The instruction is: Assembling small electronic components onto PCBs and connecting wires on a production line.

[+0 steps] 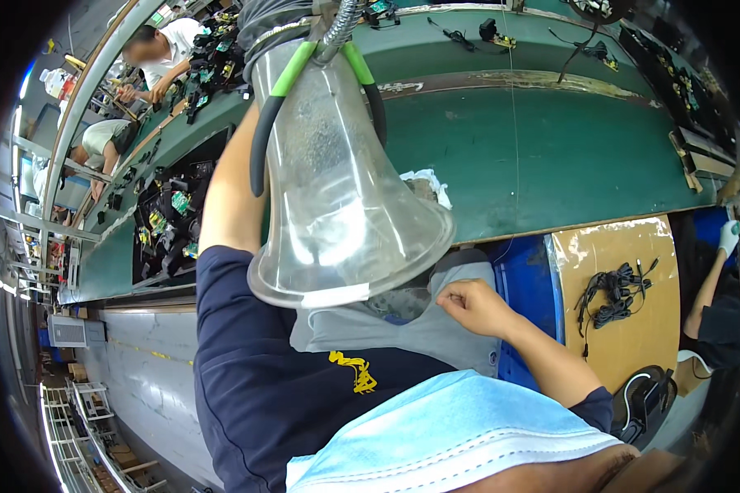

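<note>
A large clear plastic hood (345,189), flared like a bell, hangs right in front of me. Two green and dark grey curved handles (284,86) straddle its neck beside a flexible metal tube (341,31). My left forearm reaches up behind the hood, which hides that hand and whatever it touches. Above my lap, my right hand (473,306) is closed, fingers curled in with the thumb against them; anything inside the fist cannot be made out. A white crumpled cloth or tissue (429,186) lies on the green bench (477,140), partly behind the hood.
To the left, a black tray (144,279) holds several dark parts and circuit boards. Black cables (612,296) lie on a cardboard box (658,246) beside a blue bin (526,287) at my right. Co-workers (177,41) work far left; another person's arm (707,283) shows at far right.
</note>
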The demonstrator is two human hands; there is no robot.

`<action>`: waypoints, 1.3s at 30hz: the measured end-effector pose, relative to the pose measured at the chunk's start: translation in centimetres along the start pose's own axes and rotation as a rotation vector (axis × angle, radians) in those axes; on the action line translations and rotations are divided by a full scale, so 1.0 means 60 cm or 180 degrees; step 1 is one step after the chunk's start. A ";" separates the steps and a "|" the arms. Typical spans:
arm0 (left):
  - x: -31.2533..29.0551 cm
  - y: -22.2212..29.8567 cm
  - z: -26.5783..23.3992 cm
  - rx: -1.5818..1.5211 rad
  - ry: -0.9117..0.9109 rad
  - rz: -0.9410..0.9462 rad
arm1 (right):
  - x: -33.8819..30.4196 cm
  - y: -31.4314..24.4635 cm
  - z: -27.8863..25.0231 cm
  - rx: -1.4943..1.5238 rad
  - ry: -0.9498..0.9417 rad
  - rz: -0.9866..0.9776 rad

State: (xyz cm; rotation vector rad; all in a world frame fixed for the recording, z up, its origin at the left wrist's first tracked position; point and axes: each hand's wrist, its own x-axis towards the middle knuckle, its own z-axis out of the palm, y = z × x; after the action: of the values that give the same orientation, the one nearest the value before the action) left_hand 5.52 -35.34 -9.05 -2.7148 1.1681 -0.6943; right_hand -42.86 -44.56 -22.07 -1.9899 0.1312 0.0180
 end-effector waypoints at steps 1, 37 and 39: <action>-0.011 0.008 0.025 0.0110 -0.0186 0.0037 | 0.001 -0.001 -0.002 -0.0017 0.0008 0.0010; -0.256 -0.276 -0.003 0.0761 -0.1233 -0.1053 | 0.002 0.004 0.018 -0.0724 -0.0038 0.0198; -0.260 -0.284 -0.010 0.0682 -0.1238 -0.0998 | 0.003 0.003 0.019 -0.0752 -0.0078 0.0173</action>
State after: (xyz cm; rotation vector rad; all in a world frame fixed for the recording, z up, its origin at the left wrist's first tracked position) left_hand 7.18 -12.30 -9.64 -2.7013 0.5572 -0.2745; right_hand -42.66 -43.63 -22.70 -2.2206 0.1740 0.0969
